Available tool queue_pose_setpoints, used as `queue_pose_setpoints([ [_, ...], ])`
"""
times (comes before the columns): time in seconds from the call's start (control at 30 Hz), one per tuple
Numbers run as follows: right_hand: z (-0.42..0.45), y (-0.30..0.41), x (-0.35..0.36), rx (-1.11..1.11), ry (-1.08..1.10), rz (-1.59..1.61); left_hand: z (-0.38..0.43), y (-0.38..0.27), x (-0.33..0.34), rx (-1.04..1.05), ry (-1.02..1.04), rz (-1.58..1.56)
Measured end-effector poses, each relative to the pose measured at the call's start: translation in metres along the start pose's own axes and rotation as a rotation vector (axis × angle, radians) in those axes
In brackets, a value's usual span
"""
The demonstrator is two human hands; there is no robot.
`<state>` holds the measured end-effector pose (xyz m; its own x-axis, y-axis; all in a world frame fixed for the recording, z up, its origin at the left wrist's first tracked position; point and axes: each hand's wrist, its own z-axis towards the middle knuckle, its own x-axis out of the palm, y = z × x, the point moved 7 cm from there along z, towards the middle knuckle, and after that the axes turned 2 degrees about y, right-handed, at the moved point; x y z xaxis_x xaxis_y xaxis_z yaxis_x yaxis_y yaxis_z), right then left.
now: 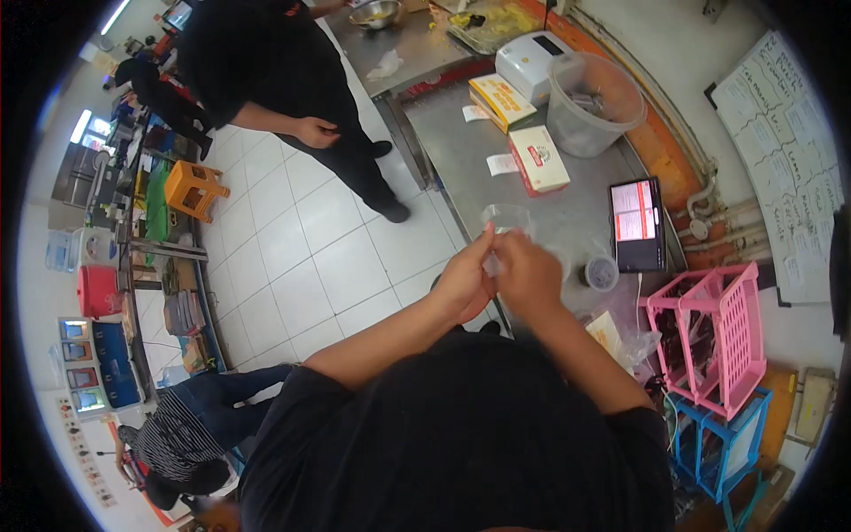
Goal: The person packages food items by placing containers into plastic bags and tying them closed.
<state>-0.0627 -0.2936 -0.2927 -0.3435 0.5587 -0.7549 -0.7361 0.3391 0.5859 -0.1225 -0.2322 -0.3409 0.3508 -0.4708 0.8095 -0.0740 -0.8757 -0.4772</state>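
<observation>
Both of my hands meet over the near edge of the steel table [459, 143]. My left hand [469, 276] has its fingers closed around a small clear plastic item [492, 265], mostly hidden by the hands. Against it, my right hand [528, 272] is blurred, and its fingertips are hard to make out. Just beyond them stands a clear plastic container [508, 216]. Right of my right hand is a small lidded cup [602, 272] with dark contents. A cream and red box [538, 159] and a yellow and white box [502, 100] lie farther back, each beside a paper slip.
A large translucent tub [595, 106], a white label printer [532, 63] and a tablet [637, 226] stand along the wall side. A pink plastic rack [708, 339] is at right. One person [279, 80] stands at the far left of the table; others are across the tiled floor [299, 246].
</observation>
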Motion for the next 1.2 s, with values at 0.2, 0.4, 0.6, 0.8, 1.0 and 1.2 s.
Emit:
queue_pose_setpoints([
  [0.2, 0.024, -0.010, -0.006, 0.055, 0.075, 0.123, -0.009, -0.006, 0.003, 0.163, 0.021, 0.062],
  [0.4, 0.020, 0.003, 0.022, -0.014, 0.479, 0.844, -0.005, -0.014, -0.005, 0.019, 0.064, 0.105],
  [0.6, 0.021, -0.045, 0.019, 0.377, 0.815, 1.679, 0.008, -0.022, -0.028, -0.009, -0.030, 0.283],
  [0.8, 0.063, -0.066, -0.010, 0.309, 0.038, 0.920, 0.020, -0.056, -0.045, 0.093, -0.133, 0.306],
  [1.0, 0.062, -0.064, 0.028, 0.431, 0.353, 0.962, 0.026, -0.071, -0.043, 0.156, -0.143, 0.460],
  [1.2, 0.069, -0.072, 0.021, 0.346, 0.386, 0.863, 0.023, -0.093, -0.034, 0.173, -0.095, 0.496],
])
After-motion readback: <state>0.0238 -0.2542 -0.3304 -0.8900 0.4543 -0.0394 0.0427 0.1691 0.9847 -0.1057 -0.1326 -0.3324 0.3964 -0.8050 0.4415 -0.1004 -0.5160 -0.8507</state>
